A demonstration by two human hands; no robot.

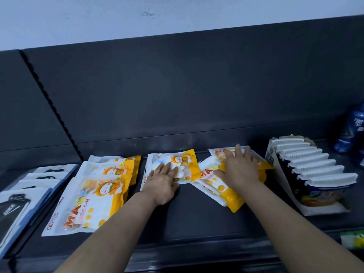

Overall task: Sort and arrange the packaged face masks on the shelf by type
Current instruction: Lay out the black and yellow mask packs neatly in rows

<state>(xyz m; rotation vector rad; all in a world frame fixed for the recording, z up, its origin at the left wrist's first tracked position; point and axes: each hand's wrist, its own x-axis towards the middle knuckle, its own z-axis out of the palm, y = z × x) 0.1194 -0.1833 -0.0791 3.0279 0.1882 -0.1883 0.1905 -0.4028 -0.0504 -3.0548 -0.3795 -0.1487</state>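
Yellow-and-white mask packs lie along a dark shelf [197,217]. A neat overlapping row of them [94,196] sits left of centre. One single pack [173,164] lies in the middle, and my left hand [163,182] rests flat on its lower part, fingers spread. To the right is a loose, crooked pile of the same packs [226,196]; my right hand [240,170] presses down on top of it with fingers spread. At the far left lies a row of white packs showing black masks [25,192].
An open white carton of upright white-topped packets [307,174] stands right of the loose pile. A blue bottle [352,131] stands at the far right back. A green-and-white pack [352,239] pokes in at the right edge. The dark back panel rises behind.
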